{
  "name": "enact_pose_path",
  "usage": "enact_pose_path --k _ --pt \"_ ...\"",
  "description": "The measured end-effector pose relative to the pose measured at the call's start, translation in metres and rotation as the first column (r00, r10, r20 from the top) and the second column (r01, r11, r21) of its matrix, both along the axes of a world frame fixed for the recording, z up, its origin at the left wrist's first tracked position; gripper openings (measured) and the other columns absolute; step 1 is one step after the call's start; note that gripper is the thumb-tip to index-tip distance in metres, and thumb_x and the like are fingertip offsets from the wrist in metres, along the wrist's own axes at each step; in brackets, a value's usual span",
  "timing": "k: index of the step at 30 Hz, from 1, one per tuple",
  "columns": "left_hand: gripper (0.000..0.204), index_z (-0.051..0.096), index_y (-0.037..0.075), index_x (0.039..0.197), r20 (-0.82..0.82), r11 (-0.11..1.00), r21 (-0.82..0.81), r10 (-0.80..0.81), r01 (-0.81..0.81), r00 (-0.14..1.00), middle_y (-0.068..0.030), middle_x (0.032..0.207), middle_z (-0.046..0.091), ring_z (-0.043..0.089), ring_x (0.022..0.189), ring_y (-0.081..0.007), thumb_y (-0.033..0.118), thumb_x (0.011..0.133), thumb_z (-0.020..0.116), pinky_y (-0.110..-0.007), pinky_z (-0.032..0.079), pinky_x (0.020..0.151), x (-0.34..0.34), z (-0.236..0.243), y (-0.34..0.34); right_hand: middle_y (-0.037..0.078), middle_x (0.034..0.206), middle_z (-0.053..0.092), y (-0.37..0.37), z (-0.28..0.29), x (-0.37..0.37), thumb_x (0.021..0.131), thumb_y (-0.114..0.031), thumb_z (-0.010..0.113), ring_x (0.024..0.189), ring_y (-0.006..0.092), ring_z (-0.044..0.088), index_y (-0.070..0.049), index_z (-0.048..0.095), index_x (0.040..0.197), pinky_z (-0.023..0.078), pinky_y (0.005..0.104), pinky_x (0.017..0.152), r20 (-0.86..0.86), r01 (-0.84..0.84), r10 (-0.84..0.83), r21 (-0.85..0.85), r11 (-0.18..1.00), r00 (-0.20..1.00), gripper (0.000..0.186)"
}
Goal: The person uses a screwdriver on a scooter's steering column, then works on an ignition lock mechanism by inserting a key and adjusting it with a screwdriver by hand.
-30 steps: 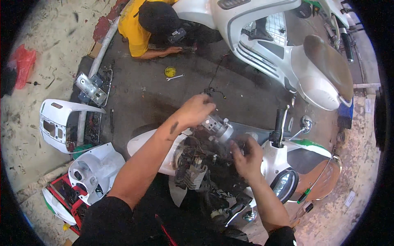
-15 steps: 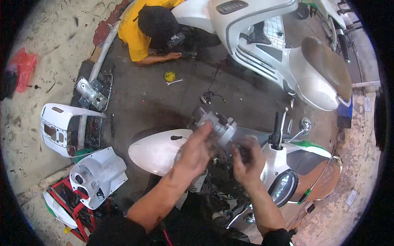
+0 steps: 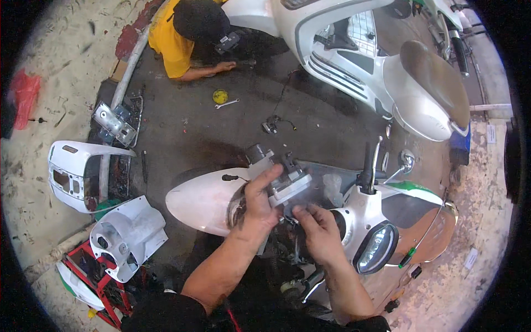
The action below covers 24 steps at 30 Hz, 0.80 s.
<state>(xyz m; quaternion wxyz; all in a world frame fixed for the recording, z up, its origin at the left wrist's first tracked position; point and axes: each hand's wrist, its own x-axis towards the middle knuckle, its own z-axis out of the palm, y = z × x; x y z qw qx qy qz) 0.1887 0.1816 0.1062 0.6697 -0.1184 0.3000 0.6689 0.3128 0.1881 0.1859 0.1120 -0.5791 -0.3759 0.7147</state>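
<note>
My left hand is closed around a grey cast-metal part with black fittings, perhaps a throttle body. Its thumb lies along the part's upper side. At the lower end of the metal part, the fingertips of my right hand are pinched together; what lies between them is too small to make out. Both hands are above the partly stripped front of a white scooter. A short black connector lead lies on its white front panel.
A person in a yellow shirt crouches at the far left, by another white scooter. A yellow round object, a wrench and a dark cabled part lie on the floor. White body panels are at left.
The metal part has been turned and tilted in my left hand. My right hand has moved slightly left, its fingers now against the part's lower end. The whole view has shifted a little.
</note>
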Motion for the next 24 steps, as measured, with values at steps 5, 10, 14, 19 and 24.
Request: enact_pose_path --k 5,10,14,19,24 --pt "0.046 0.057 -0.004 0.110 0.032 0.993 0.113 0.029 -0.032 0.999 -0.0184 0.099 0.065 0.065 0.093 -0.0358 0.030 0.080 0.056 -0.048 0.054 0.084 0.000 0.004 -0.008 0.002 0.074 0.059 -0.012 -0.001 -0.001 0.094 -0.021 0.056 0.058 0.0090 0.051 -0.003 0.059 0.092 0.040 0.0238 0.051 -0.221 0.207 -0.278 -0.298 0.932 0.935 0.018" --pt "0.045 0.057 -0.004 0.110 0.038 0.997 0.076 0.007 -0.010 0.999 -0.0187 0.098 0.065 0.065 0.090 -0.0327 0.030 0.080 0.057 -0.043 0.054 0.082 0.005 0.008 -0.009 0.004 0.075 0.061 -0.022 -0.011 -0.002 0.094 -0.021 0.058 0.065 0.0061 0.049 0.001 0.061 0.092 0.039 0.0237 0.056 -0.035 0.070 -0.067 0.101 0.992 0.997 0.022" --pt "0.046 0.057 -0.004 0.110 -0.081 0.999 -0.032 -0.025 0.022 0.996 -0.0195 0.098 0.065 0.065 0.090 -0.0332 0.031 0.080 0.056 -0.042 0.053 0.083 0.003 0.014 -0.011 0.005 0.076 0.062 -0.025 -0.012 -0.008 0.093 -0.020 0.059 0.066 0.0060 0.049 0.001 0.061 0.092 0.040 0.0245 0.056 0.096 -0.017 -0.017 0.344 0.939 0.995 0.021" --pt "0.043 0.058 -0.006 0.108 0.065 0.992 0.125 -0.043 0.035 0.997 -0.0215 0.099 0.065 0.065 0.090 -0.0337 0.027 0.082 0.055 -0.042 0.053 0.084 -0.002 -0.003 -0.012 0.002 0.075 0.059 -0.016 -0.006 -0.002 0.093 -0.021 0.060 0.058 0.0089 0.051 -0.004 0.061 0.088 0.038 0.0241 0.047 -0.326 0.233 -0.464 -0.551 0.801 0.824 0.018" --pt "0.043 0.058 -0.008 0.109 -0.185 0.994 -0.058 -0.097 0.088 0.978 -0.0216 0.099 0.065 0.066 0.089 -0.0325 0.028 0.083 0.054 -0.039 0.052 0.084 0.003 -0.006 -0.016 0.001 0.067 0.056 -0.027 -0.008 -0.017 0.093 -0.022 0.060 0.050 0.0080 0.047 -0.002 0.061 0.092 0.035 0.0232 0.044 -0.069 0.218 -0.216 0.023 0.976 0.974 0.020"
